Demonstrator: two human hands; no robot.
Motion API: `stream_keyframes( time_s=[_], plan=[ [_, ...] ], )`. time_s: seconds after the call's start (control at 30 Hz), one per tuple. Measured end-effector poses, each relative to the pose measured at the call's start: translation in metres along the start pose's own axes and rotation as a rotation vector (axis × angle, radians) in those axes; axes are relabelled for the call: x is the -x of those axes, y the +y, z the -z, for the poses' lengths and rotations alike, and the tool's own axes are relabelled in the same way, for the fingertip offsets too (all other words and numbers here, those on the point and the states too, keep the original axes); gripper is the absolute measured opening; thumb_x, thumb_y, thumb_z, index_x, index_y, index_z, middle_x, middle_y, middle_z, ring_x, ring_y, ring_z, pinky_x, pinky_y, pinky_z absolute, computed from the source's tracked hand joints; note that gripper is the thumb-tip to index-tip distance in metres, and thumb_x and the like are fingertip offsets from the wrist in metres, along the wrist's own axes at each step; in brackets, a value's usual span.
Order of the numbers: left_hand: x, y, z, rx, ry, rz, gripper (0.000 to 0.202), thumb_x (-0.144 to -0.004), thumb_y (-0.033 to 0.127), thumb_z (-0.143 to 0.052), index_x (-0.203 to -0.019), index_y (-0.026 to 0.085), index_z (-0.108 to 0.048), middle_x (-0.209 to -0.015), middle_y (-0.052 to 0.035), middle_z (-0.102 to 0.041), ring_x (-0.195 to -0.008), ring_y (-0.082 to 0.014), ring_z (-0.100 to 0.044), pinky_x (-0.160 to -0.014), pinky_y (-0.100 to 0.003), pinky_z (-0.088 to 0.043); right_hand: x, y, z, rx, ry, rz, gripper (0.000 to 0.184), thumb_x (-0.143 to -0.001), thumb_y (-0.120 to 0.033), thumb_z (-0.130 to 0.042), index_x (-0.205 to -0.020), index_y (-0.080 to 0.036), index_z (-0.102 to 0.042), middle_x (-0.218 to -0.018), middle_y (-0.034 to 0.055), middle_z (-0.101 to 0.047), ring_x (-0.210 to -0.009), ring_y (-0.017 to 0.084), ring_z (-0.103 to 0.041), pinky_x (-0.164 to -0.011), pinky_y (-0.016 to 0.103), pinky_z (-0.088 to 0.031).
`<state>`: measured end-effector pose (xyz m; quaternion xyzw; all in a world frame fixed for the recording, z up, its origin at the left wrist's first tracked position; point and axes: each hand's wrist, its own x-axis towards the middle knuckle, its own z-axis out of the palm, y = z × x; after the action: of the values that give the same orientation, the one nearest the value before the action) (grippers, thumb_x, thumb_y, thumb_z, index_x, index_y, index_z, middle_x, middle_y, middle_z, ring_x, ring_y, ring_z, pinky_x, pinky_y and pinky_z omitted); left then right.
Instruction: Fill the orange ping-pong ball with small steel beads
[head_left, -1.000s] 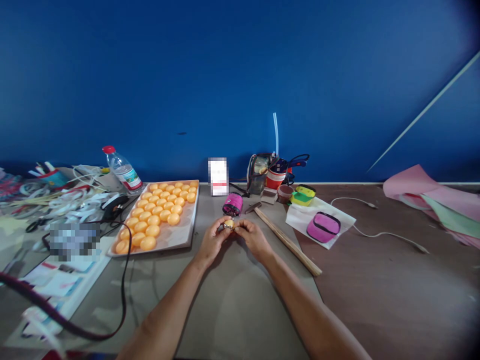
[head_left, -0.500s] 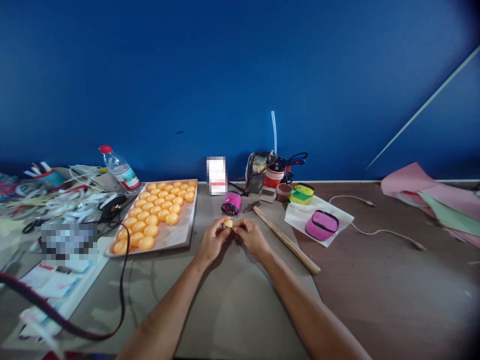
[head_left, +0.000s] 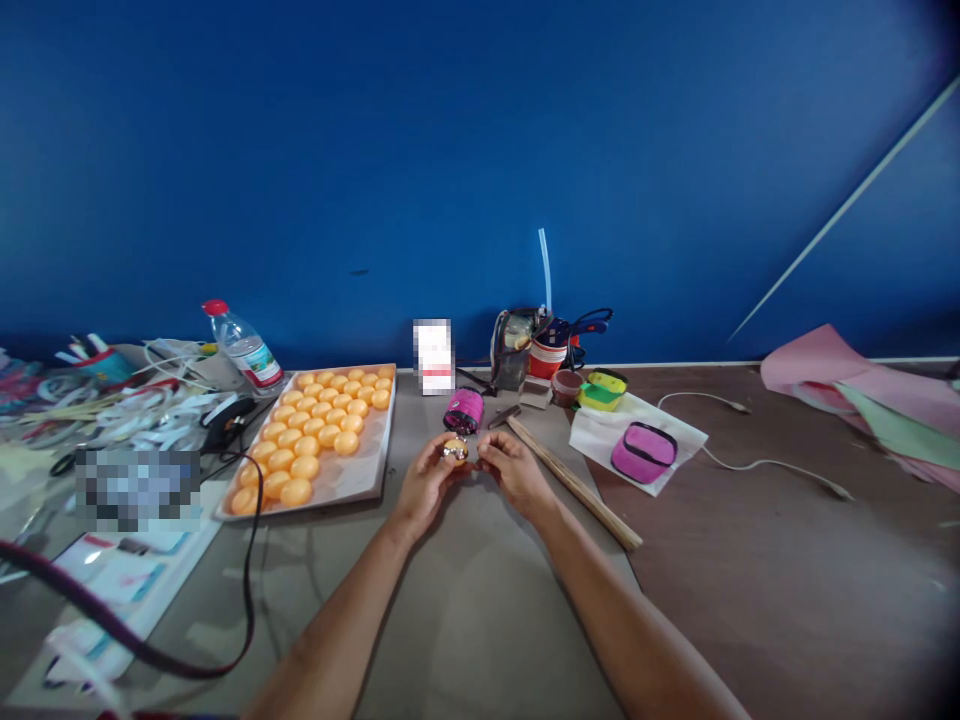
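Note:
My left hand [head_left: 427, 482] is closed around a small orange ball [head_left: 454, 450] whose upper side shows shiny, metallic-looking bits. Just right of the ball, apart from it, my right hand [head_left: 511, 470] has its thumb and fingertips pinched together. Whatever sits in that pinch is too small to make out. Directly behind the hands lies a magenta pouch [head_left: 464, 408] with a dark, glittering open end. A hammer with a wooden handle [head_left: 574, 480] rests beside my right hand. Orange balls [head_left: 305, 468] stand in rows in a shallow tray [head_left: 360, 478] on the left.
A bottle with a red cap [head_left: 251, 350] leans behind the tray, near tangled white strips. A dark cord [head_left: 251, 590] loops across the left. To the right are a magenta piece [head_left: 643, 452] on white paper, a yellow-green pouch [head_left: 602, 388], a white cable [head_left: 787, 464] and pink sheets [head_left: 825, 370].
My right hand has drawn slightly right, away from the ball, opening a gap. The ball in my left hand now shows more of its shiny surface.

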<state>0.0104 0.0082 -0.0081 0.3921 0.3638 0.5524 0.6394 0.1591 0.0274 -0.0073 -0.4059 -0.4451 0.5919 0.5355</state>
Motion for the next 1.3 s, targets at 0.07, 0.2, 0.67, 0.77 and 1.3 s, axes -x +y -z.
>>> stream_keyframes(
  time_s=[0.07, 0.2, 0.67, 0.77, 1.3],
  plan=[
    [-0.001, 0.003, -0.001, 0.074, -0.010, 0.024, 0.039, -0.069, 0.029, -0.072, -0.105, 0.020, -0.058, -0.093, -0.0014, -0.063, -0.074, -0.0137, -0.063, -0.075, -0.030, -0.048, -0.002, -0.004, 0.008, 0.122, 0.023, 0.071, 0.017, -0.069, -0.035, -0.059, -0.072, -0.019, -0.055, -0.059, -0.0043, -0.049, -0.052, 0.010, -0.044, -0.055, 0.024, -0.037],
    [-0.002, 0.006, -0.002, 0.104, 0.016, 0.033, 0.043, -0.065, 0.026, -0.076, -0.104, 0.019, -0.058, -0.091, -0.0007, -0.062, -0.070, -0.0117, -0.062, -0.072, -0.028, -0.049, -0.002, -0.009, 0.025, 0.660, 0.071, 0.322, 0.012, -0.073, -0.025, -0.052, -0.078, -0.018, -0.061, -0.076, 0.0028, -0.061, -0.069, 0.015, -0.055, -0.066, 0.026, -0.042],
    [-0.004, 0.005, -0.001, 0.088, 0.088, 0.062, 0.048, -0.062, 0.028, -0.077, -0.104, 0.018, -0.055, -0.091, -0.0020, -0.065, -0.070, -0.0149, -0.065, -0.070, -0.031, -0.051, -0.004, -0.008, 0.046, 1.193, -0.180, 0.245, 0.035, -0.067, 0.000, -0.046, -0.093, -0.015, -0.064, -0.096, 0.0093, -0.062, -0.092, 0.018, -0.056, -0.085, 0.026, -0.042],
    [-0.005, 0.004, -0.001, 0.085, 0.080, 0.067, 0.049, -0.062, 0.028, -0.077, -0.105, 0.018, -0.055, -0.091, -0.0020, -0.065, -0.070, -0.0148, -0.065, -0.071, -0.031, -0.051, -0.003, -0.008, 0.044, 1.250, -0.165, 0.218, 0.031, -0.071, 0.000, -0.044, -0.089, -0.014, -0.065, -0.094, 0.0105, -0.061, -0.094, 0.019, -0.056, -0.086, 0.026, -0.041],
    [-0.003, 0.006, -0.003, 0.087, 0.049, 0.073, 0.048, -0.062, 0.028, -0.077, -0.104, 0.018, -0.056, -0.090, -0.0016, -0.064, -0.070, -0.0141, -0.065, -0.070, -0.030, -0.050, -0.004, 0.003, 0.044, 1.283, 0.027, 0.198, 0.020, -0.073, -0.004, -0.047, -0.074, -0.017, -0.062, -0.081, 0.0112, -0.063, -0.079, 0.020, -0.059, -0.075, 0.028, -0.042]
  ],
)
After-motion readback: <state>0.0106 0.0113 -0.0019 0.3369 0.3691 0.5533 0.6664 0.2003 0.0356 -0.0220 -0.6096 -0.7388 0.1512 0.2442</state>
